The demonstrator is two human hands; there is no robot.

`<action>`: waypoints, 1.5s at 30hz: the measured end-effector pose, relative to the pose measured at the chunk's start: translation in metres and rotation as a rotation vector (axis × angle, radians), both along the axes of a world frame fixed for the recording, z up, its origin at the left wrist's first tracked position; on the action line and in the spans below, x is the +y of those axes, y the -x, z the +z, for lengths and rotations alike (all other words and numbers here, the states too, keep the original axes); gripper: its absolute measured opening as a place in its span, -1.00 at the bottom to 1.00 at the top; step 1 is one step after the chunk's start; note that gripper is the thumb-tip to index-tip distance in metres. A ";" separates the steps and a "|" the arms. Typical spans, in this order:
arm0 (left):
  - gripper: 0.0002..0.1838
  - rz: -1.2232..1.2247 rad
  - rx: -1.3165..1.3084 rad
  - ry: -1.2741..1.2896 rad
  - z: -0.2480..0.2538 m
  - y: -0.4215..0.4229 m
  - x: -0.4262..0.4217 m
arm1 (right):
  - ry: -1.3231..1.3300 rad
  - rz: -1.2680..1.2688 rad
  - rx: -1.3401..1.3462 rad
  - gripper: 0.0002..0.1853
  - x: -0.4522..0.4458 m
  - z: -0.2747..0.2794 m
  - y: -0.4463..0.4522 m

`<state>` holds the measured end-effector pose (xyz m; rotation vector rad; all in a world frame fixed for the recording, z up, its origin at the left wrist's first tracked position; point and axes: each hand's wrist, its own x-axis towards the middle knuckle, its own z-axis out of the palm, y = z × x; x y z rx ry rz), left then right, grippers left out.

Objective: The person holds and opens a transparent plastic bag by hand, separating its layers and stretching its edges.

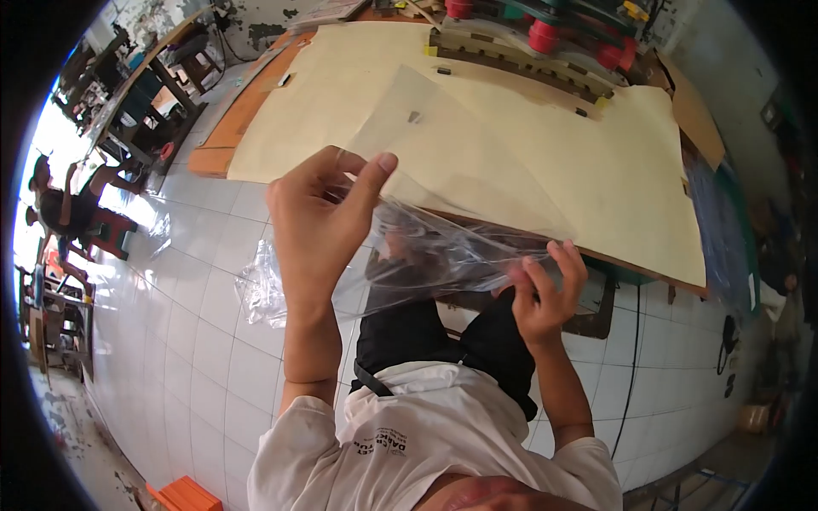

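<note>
A sheet of clear plastic film stretches between my two hands at the table's front edge. My left hand is closed on the film's left part, thumb and fingers pinched together. Lower on the right, my right hand pinches the film's other side. One flat, see-through part of the film lies over the pale yellow sheet that covers the table. Crumpled film hangs down to the left of my left forearm.
A machine with red knobs stands at the table's back behind a slotted bar. Cardboard leans at the right end. At far left a person sits on a stool. An orange object lies on the floor.
</note>
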<state>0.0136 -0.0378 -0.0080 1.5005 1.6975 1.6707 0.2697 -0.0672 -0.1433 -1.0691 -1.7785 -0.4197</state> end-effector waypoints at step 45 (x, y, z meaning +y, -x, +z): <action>-0.22 -1.022 -0.730 -0.081 -0.009 -0.007 0.005 | -0.153 0.194 0.172 -0.92 0.016 0.076 -0.076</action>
